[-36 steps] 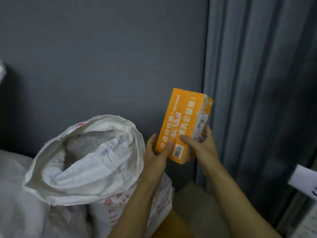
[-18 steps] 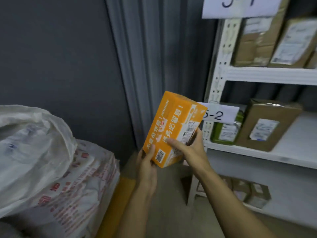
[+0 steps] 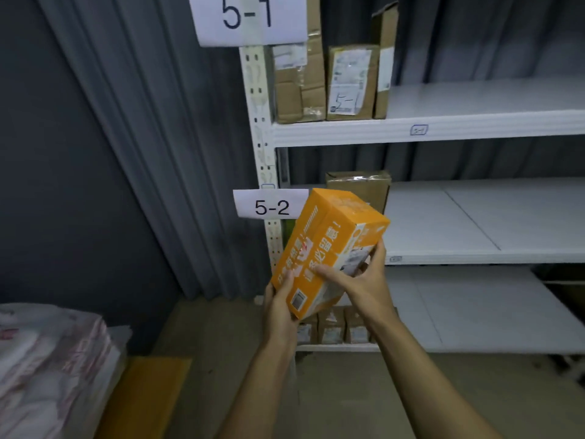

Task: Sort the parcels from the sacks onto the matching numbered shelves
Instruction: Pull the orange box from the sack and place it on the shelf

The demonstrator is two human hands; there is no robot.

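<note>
An orange parcel box with white lettering is held tilted in front of the white shelf unit. My left hand grips its lower left corner. My right hand wraps its right side, thumb across the front. A paper sign "5-1" hangs at the top shelf and a sign "5-2" at the middle shelf. Brown parcels stand on the 5-1 shelf. One brown parcel sits on the 5-2 shelf behind the orange box.
A white woven sack with red print lies at the lower left. A yellow flat item rests on the floor beside it. Several small parcels sit on the bottom shelf. Grey curtain hangs left of the shelf post.
The view has swung right from the open sack to the shelves. Both hands have carried the orange box along, up to the 5-2 shelf level.
</note>
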